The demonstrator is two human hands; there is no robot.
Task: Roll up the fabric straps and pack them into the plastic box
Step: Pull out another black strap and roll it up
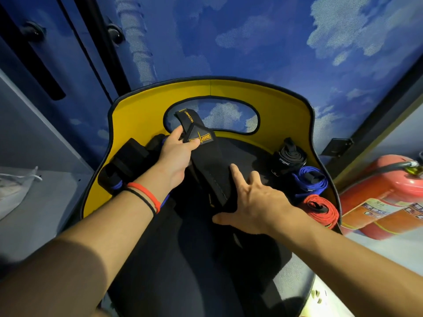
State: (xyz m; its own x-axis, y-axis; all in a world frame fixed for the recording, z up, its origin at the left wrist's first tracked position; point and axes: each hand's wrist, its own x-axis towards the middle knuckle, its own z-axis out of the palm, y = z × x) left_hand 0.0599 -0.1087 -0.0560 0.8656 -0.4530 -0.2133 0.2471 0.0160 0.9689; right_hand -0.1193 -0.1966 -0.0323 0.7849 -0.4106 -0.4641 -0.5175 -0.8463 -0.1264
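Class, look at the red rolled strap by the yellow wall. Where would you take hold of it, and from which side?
Probably pinch the red rolled strap across its whole coil, coming from above and the open near-left side. The yellow wall hems in its right, the blue roll lies just beyond it, and squeezing the coil should keep it wound.

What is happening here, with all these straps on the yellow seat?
A person is handling a black strap that lies across the seat. The left hand pinches its labelled end and holds it raised. The right hand, fingers spread, presses on the strap lower down. A black roll, a blue roll and a red roll lie by the seat's right edge. No plastic box is in view.
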